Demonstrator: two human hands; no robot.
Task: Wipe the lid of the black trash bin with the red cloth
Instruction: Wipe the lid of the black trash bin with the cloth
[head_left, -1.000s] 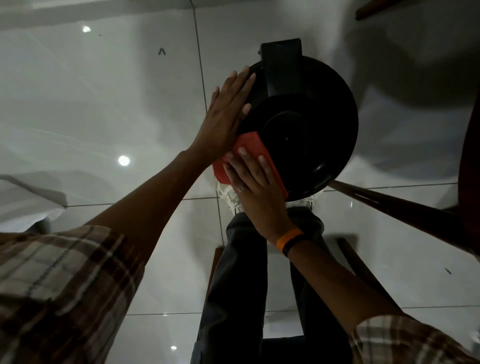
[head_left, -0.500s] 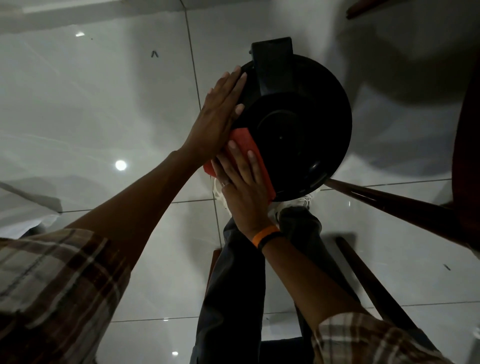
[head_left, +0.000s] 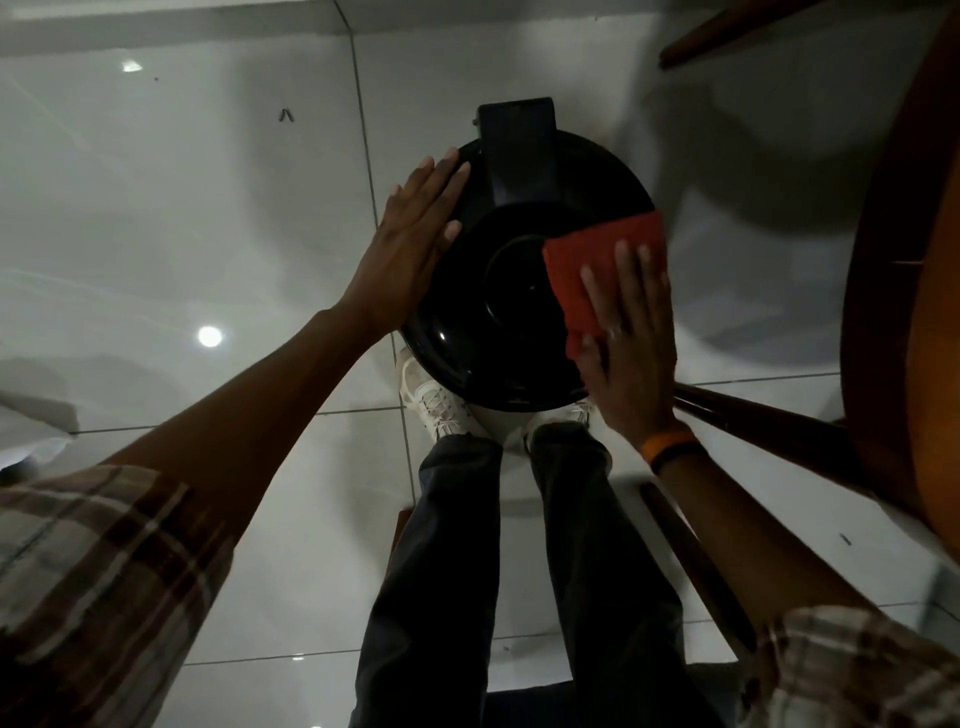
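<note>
The black trash bin's round lid fills the centre of the view, with its hinge block at the far side. My left hand lies flat and spread on the lid's left rim. A folded red cloth rests on the right half of the lid. My right hand presses flat on the cloth's near part, fingers extended, an orange wristband on the wrist.
Glossy white floor tiles surround the bin. My legs and white shoes stand right behind it. A wooden chair's seat and legs crowd the right side, one leg passing just under my right wrist.
My right hand has slid the red cloth from the lid's near-left edge across to its right side. My left hand stays on the left rim.
</note>
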